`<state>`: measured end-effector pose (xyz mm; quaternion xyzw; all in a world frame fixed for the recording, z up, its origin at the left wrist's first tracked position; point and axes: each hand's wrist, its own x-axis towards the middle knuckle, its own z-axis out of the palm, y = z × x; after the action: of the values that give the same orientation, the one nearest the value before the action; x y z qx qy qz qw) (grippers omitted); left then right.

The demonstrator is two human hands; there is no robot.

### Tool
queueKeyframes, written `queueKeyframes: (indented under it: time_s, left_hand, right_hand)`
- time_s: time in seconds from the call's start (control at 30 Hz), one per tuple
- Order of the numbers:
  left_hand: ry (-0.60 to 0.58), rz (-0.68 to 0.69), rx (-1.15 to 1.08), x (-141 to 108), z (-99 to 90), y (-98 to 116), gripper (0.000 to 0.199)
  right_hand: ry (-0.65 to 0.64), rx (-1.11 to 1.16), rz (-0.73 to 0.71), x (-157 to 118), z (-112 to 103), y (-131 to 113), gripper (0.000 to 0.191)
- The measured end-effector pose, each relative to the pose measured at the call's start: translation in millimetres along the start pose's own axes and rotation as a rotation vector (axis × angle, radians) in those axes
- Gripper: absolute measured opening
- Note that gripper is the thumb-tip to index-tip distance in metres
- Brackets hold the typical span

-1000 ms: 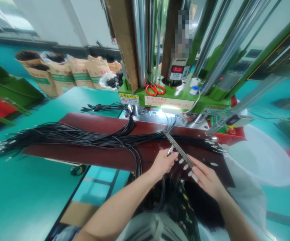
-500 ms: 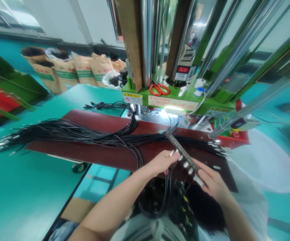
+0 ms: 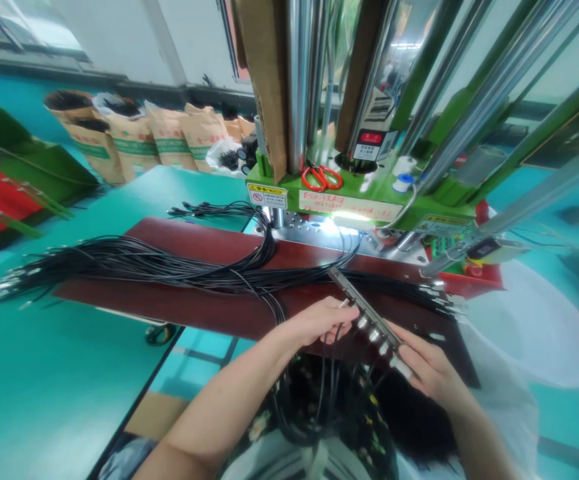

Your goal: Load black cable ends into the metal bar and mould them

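Note:
My right hand (image 3: 429, 363) is closed on the lower right end of a long metal bar fixture (image 3: 364, 308), held at a slant over the brown board. Several silvery connectors (image 3: 373, 335) stick out along the bar's near side. Beside its middle, my left hand (image 3: 327, 320) pinches a thin black cable with a shiny metal end; whether that end touches the bar I cannot tell. Black cables (image 3: 323, 380) hang below my left hand toward my lap. Across the brown board (image 3: 219, 319) lies a thick bundle of black cables (image 3: 169, 262) with metal ends.
Behind the board stands a green press machine (image 3: 294, 193) with steel columns, a lit work area and orange-handled scissors (image 3: 322, 178) on its ledge. A white round tub (image 3: 544, 333) is at the right. Paper sacks (image 3: 137, 143) stand along the far wall.
The view has shifted slightly. My left hand's lower fingers have spread a little, still pinching at the bar. The hanging cables have swung, and more of the bar's connectors show.

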<state>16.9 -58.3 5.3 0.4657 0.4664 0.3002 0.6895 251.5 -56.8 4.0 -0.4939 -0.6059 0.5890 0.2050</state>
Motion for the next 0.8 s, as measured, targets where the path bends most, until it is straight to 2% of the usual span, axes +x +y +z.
queueKeyframes:
  time_s: [0.07,0.13,0.27,0.33,0.43,0.57,0.67,0.8]
  left_hand:
    - [0.048,0.003,-0.008,1,1.8,-2,0.048]
    - [0.079,0.035,-0.021,1,4.5,-4,0.048]
    - [0.09,0.132,-0.122,0,8.0,-5,0.049]
    - [0.146,0.155,-0.257,-3,7.7,-5,0.046]
    - [0.264,0.163,-0.509,-7,7.4,-4,0.045]
    - [0.323,0.138,-0.702,-10,13.7,-3,0.045]
    - [0.351,0.15,-0.682,-7,19.9,-7,0.039]
    - [0.388,0.248,-0.493,-3,21.6,-15,0.037]
  right_hand:
    - [-0.007,-0.087,-0.137,3,-2,4,0.047]
    - [0.002,-0.124,-0.192,5,-3,7,0.046]
    - [0.026,0.013,-0.013,3,0,8,0.053]
    - [0.044,0.092,0.062,1,2,5,0.058]
    - [0.088,0.158,0.098,-2,5,-3,0.057]
    - [0.104,0.177,0.099,-3,9,-10,0.055]
    - [0.11,0.169,0.135,-3,9,-11,0.056]
    - [0.1,0.163,0.145,-4,9,-12,0.055]
